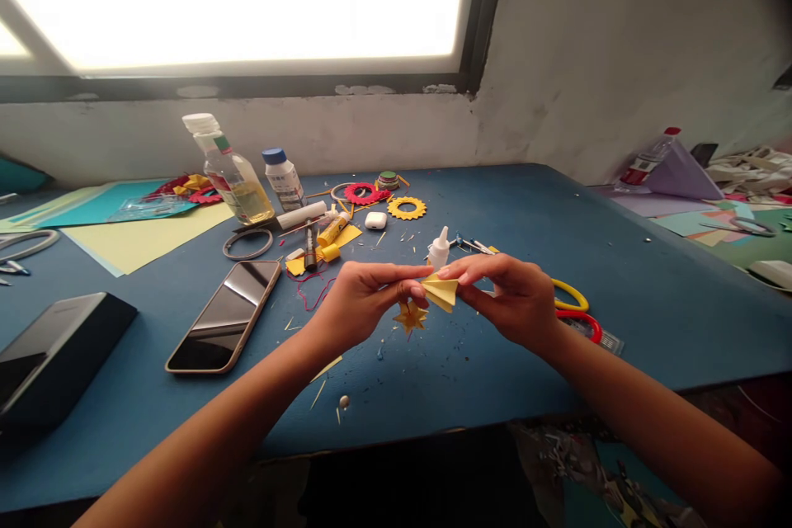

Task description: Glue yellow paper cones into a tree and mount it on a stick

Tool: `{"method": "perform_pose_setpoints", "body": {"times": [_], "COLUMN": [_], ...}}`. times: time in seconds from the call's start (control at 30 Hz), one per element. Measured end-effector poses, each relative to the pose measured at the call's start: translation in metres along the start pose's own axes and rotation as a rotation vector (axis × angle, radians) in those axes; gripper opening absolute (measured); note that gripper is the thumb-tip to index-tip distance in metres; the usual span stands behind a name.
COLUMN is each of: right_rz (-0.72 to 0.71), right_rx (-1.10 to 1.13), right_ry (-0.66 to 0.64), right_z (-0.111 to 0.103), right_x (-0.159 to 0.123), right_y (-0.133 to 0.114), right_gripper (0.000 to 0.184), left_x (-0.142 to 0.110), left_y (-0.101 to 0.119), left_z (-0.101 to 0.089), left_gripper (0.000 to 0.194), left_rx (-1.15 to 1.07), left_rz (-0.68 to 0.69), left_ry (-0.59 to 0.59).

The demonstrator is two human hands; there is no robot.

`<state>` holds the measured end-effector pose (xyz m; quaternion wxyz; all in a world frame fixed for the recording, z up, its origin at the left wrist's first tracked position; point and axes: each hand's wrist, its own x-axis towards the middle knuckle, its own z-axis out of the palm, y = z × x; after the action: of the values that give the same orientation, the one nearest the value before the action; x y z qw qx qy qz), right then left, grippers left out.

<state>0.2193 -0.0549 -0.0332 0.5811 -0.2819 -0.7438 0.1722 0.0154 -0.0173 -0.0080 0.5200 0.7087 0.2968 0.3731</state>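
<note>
A folded piece of yellow paper (440,294) lies between the two hands, above the counter (619,280) near its front edge. The left hand (365,301) pinches its left end between thumb and index finger; the fingers of the right hand (511,297) grip its right side, so neither is clearly nearer. Its long axis seems to run sideways, hand to hand. A yellow star (411,316) sits just below the left fingertips. Toward the back edge, a clear bottle (244,194) holds pale liquid; the white bottle's (285,181) contents are hidden.
</note>
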Motion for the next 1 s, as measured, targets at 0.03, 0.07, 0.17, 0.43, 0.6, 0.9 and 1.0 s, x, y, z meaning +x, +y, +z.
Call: {"method": "perform_pose_setpoints", "body": {"times": [0.03,0.07,0.17,0.43,0.6,0.9,1.0], "right_rz": [-0.016,-0.029,-0.053,-0.09,-0.098,-0.126,-0.195], "right_rx": [-0.021,-0.042,-0.089,-0.11,-0.115,-0.397,-0.564], "right_ry": [-0.005,-0.01,-0.027,-0.12,-0.178,-0.2,-0.225], "right_z": [0.0,-0.001,-0.001,-0.001,-0.003,-0.005,-0.008], "right_x": [0.001,0.001,0.003,0.006,0.01,0.01,0.014], "right_y": [-0.001,-0.002,-0.007,-0.026,-0.043,-0.06,-0.066], "right_gripper": [0.021,0.021,0.023,0.03,0.022,0.013,0.016], "left_x": [0.0,0.0,0.001,0.002,0.0,0.001,0.002], "left_y": [0.0,-0.001,-0.002,-0.005,-0.009,-0.018,-0.019], "left_z": [0.0,-0.001,-0.003,-0.008,-0.01,-0.013,-0.013], "left_gripper": [0.028,0.029,0.03,0.032,0.027,0.03,0.028], "left_rx": [-0.008,-0.013,-0.017,-0.105,-0.211,-0.224,-0.238], "left_rz": [-0.009,-0.017,-0.033,-0.107,-0.172,-0.187,-0.184], "left_ry": [-0.022,-0.044,-0.094,-0.174,-0.203,-0.178,-0.16]}}
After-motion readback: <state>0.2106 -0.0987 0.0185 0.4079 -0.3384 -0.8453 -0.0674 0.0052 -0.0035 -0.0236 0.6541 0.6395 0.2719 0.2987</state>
